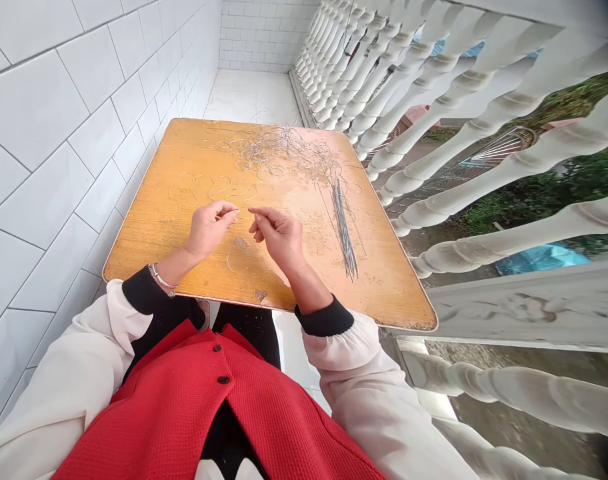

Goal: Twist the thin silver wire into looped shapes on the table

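Observation:
My left hand (210, 227) and my right hand (278, 233) are held close together over the middle of a worn wooden table (184, 167). Both hands are pinched shut, fingertips facing each other, on a thin wire piece (244, 211) that is barely visible between them. To the right of my right hand lies a bundle of straight wires (344, 230). A tangled pile of bent wires (289, 153) sits at the far side of the table. A row of curved wire pieces (219, 188) lies just beyond my hands.
A white tiled wall (59, 133) runs along the left of the table. A white balustrade (484, 133) stands close on the right, with garden beyond. White floor (254, 93) stretches past the table's far edge. A bangle is on my left wrist.

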`<action>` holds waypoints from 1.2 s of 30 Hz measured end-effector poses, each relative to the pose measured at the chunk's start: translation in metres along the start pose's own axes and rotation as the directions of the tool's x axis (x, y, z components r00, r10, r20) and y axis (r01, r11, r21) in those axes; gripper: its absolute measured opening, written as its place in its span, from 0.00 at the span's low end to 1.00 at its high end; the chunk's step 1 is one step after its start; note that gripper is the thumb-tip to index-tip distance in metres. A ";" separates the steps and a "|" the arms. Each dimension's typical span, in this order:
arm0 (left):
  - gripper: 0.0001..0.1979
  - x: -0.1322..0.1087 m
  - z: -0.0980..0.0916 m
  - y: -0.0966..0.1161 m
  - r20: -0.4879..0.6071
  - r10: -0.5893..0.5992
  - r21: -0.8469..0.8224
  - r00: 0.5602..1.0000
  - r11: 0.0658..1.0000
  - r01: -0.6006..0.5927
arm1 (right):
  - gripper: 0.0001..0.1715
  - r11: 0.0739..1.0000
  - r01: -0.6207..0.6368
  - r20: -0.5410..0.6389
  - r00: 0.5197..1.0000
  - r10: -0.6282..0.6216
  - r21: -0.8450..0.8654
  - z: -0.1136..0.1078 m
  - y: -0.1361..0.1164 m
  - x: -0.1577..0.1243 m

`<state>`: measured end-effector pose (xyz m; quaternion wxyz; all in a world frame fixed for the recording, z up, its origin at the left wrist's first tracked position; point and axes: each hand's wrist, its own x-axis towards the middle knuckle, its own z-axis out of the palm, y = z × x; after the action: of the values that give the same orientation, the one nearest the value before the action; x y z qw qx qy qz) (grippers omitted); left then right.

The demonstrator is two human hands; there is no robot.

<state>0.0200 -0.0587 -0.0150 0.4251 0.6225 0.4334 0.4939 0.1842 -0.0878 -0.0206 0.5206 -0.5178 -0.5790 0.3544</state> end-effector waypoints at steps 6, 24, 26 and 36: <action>0.10 -0.006 -0.011 0.001 0.066 -0.102 -0.076 0.993 0.991 0.107 | 0.25 0.996 -0.060 -0.025 0.998 0.062 0.062 -0.001 0.003 0.004; 0.05 -0.005 -0.005 0.006 0.072 -0.165 -0.074 0.984 0.983 0.170 | 0.24 0.952 -0.197 0.078 0.980 0.183 0.235 -0.001 0.007 0.004; 0.05 -0.007 -0.002 0.002 0.094 -0.180 -0.085 0.979 0.979 0.188 | 0.21 0.935 -0.213 0.060 0.977 0.205 0.284 0.000 0.007 0.004; 0.05 -0.007 -0.003 0.003 0.186 -0.210 -0.102 0.960 0.968 0.231 | 0.17 0.895 -0.236 0.067 0.972 0.227 0.379 0.004 0.009 0.006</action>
<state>0.0169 -0.0659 -0.0136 0.5511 0.5836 0.4303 0.4130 0.1832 -0.0794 -0.0283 0.5599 -0.4672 -0.4381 0.5256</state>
